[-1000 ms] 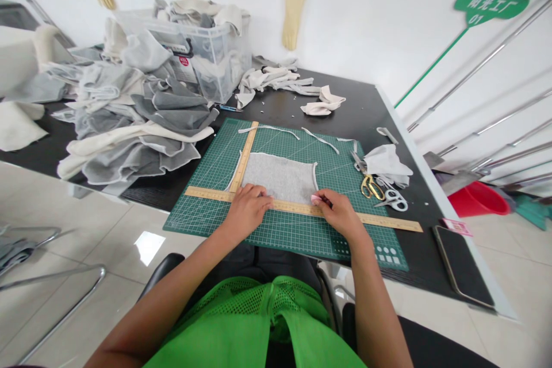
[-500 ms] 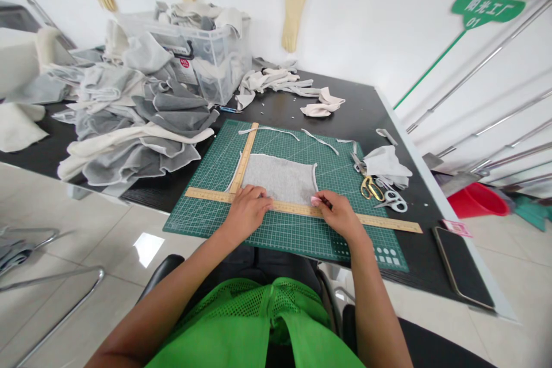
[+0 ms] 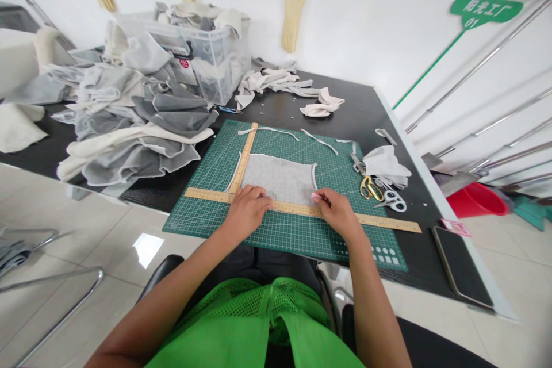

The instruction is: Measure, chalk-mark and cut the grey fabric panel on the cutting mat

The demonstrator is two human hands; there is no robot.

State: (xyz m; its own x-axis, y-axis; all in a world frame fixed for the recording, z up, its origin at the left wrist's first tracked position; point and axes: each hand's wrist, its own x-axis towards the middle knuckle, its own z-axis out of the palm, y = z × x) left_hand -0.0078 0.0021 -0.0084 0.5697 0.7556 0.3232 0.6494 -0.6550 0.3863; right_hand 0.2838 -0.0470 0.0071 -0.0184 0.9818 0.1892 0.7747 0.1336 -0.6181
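Observation:
A grey cloth piece (image 3: pixel 282 177) lies flat on the green cutting mat (image 3: pixel 207 167). Along its lower edge runs a long wooden ruler (image 3: pixel 297 209), and a shorter ruler (image 3: pixel 245 155) stands across its left side. My left hand (image 3: pixel 249 207) presses on the long ruler near where the two meet, its fingers bent together. At the cloth's lower right corner, my right hand (image 3: pixel 336 211) pinches a small pink piece (image 3: pixel 317 198), mostly hidden by the fingers. Thin cloth strips (image 3: pixel 319 141) lie above the cloth.
Gold-handled scissors (image 3: pixel 371 187), white-handled scissors (image 3: pixel 394 201) and white cloth (image 3: pixel 386 165) lie right of the grey piece. A phone (image 3: pixel 461 264) is at the right edge. Cloth piles (image 3: pixel 172 109) and a clear bin (image 3: pixel 215 63) stand at the left and back.
My right hand has shifted very slightly up at the cloth's lower right corner. My left hand stays on the ruler.

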